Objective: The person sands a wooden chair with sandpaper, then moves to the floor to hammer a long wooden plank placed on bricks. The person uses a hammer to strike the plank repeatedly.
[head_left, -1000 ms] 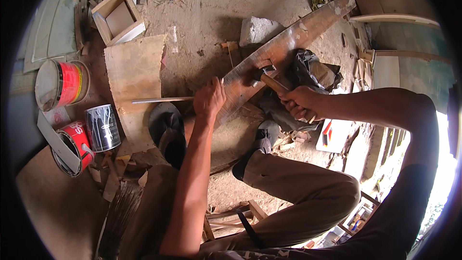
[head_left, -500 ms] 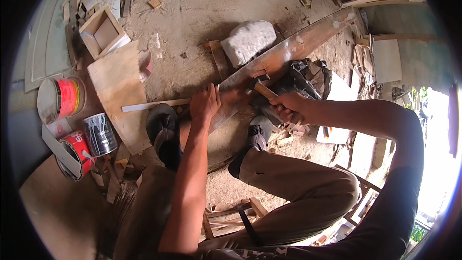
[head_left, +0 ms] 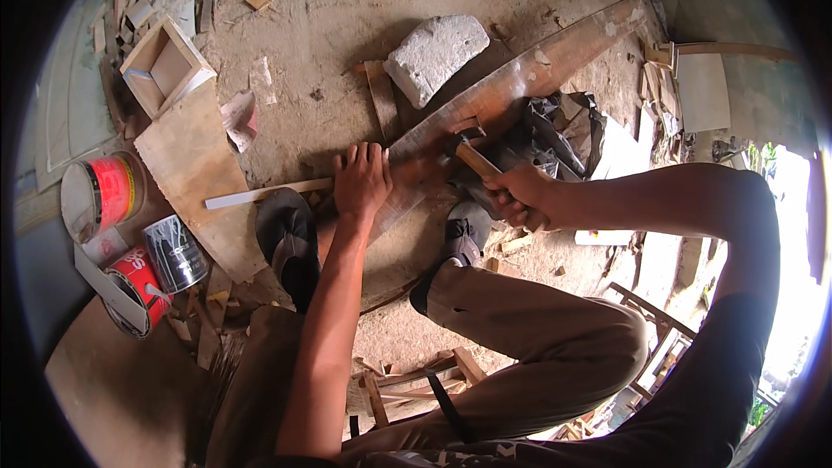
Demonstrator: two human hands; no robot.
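Observation:
A long worn wooden plank (head_left: 529, 74) lies slantwise across the ground in front of me. My left hand (head_left: 362, 180) rests flat on its nearer left end, fingers stretched toward the far edge. Beside that hand is a thin wooden strip (head_left: 269, 192) with a white end. In my right hand (head_left: 518, 195) is a hammer (head_left: 477, 159), gripped by its wooden handle. The hammer's dark head is over the plank's middle; whether it touches the wood I cannot tell. My feet in dark sandals stand on either side of the plank's near part.
Beyond the plank sits a grey-white stone block (head_left: 436, 56) near a short wood piece (head_left: 381, 100). Black plastic (head_left: 563, 134) bunches at the right. To the left are paint cans (head_left: 176, 254), a plywood sheet (head_left: 195, 178) and an open wooden box (head_left: 167, 68). Wood scraps lie around.
My left hand has flattened on the plank, its fingers now stretched forward instead of bunched. The hammer stays at nearly the same place over the plank. The whole view has shifted slightly.

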